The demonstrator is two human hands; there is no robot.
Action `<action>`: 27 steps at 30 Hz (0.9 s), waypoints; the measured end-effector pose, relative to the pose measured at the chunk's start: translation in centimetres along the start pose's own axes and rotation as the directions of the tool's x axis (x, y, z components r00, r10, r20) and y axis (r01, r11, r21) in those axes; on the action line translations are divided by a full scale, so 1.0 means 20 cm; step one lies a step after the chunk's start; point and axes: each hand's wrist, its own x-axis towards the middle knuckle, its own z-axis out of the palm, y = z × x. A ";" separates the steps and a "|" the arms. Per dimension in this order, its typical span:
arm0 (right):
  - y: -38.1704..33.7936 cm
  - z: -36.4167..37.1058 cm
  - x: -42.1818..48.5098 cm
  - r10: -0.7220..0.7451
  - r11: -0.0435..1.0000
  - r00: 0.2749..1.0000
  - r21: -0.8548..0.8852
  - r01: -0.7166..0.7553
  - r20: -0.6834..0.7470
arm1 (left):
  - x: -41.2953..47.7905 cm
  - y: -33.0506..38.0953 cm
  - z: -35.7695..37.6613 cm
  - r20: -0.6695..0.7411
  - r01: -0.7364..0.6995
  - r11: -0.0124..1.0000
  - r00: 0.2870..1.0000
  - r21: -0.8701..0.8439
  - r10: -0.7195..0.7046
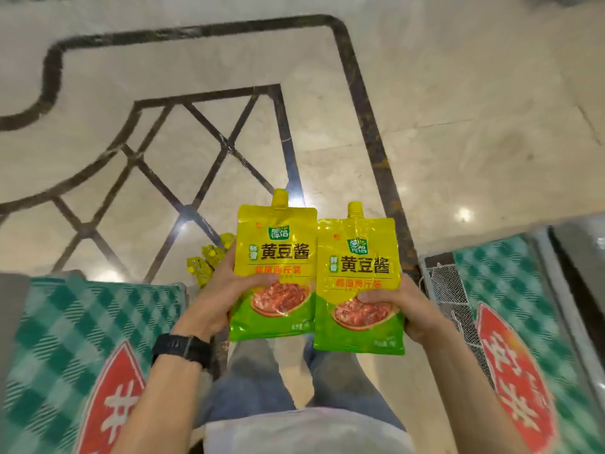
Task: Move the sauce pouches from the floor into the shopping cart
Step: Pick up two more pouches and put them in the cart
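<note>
Two yellow-green spouted sauce pouches are held upright side by side in front of me, above the floor. My left hand (218, 291) grips the left pouch (275, 253) by its lower left side, thumb across the front. My right hand (401, 311) grips the right pouch (358, 267) by its lower right side, thumb on the front. More yellow pouches (208, 262) lie on the floor behind my left hand, mostly hidden. A grey wire-mesh cart corner (447, 290) shows at the right.
Green checkered sheets with red signs lie at the left (65, 339) and at the right (510, 306). The marble floor (474, 109) carries dark inlaid lines. My legs in jeans (248, 381) stand below the pouches.
</note>
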 end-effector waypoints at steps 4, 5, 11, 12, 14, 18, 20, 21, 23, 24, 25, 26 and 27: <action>-0.05 0.11 -0.20 -0.077 0.996 0.995 0.047 0.080 -0.063 | -0.10 0.14 -0.04 0.124 -0.014 1.000 0.992 -0.001 0.014; -0.05 0.14 -0.23 -0.097 0.993 0.992 0.066 0.102 -0.087 | -0.11 0.17 -0.05 0.154 -0.010 1.000 0.988 -0.001 0.010; -0.02 0.30 -0.43 -0.203 0.958 0.948 0.151 0.245 -0.246 | -0.18 0.33 -0.10 0.317 -0.040 0.997 0.948 0.061 0.018; 0.00 0.32 -0.46 -0.210 0.952 0.941 0.164 0.258 -0.265 | -0.19 0.34 -0.08 0.356 -0.037 0.996 0.934 0.079 0.007; 0.04 0.35 -0.53 -0.225 0.938 0.930 0.192 0.287 -0.292 | -0.22 0.38 -0.03 0.434 -0.031 0.993 0.900 0.117 -0.023; 0.19 0.35 -0.71 -0.234 0.896 0.886 0.265 0.357 -0.401 | -0.25 0.38 0.12 0.546 -0.029 0.980 0.833 0.199 -0.086; 0.30 0.34 -0.81 -0.227 0.876 0.854 0.285 0.388 -0.468 | -0.28 0.36 0.23 0.581 -0.027 0.965 0.803 0.262 -0.136; 0.35 0.33 -0.87 -0.221 0.864 0.840 0.299 0.404 -0.496 | -0.29 0.35 0.29 0.595 -0.029 0.955 0.787 0.296 -0.161; 0.47 0.31 -0.99 -0.216 0.826 0.801 0.332 0.454 -0.558 | -0.32 0.31 0.43 0.621 -0.028 0.935 0.755 0.354 -0.213; 0.54 0.30 -1.05 -0.210 0.802 0.772 0.345 0.487 -0.600 | -0.33 0.29 0.51 0.637 -0.034 0.923 0.734 0.384 -0.238; 0.60 0.29 -1.12 -0.195 0.777 0.740 0.358 0.517 -0.644 | -0.35 0.26 0.60 0.657 -0.051 0.908 0.707 0.416 -0.262; 0.68 0.28 -1.19 -0.170 0.753 0.709 0.374 0.542 -0.685 | -0.38 0.22 0.69 0.676 -0.071 0.889 0.678 0.452 -0.289; 0.76 0.26 -1.26 -0.140 0.731 0.676 0.385 0.563 -0.723 | -0.42 0.18 0.79 0.695 -0.090 0.870 0.644 0.485 -0.320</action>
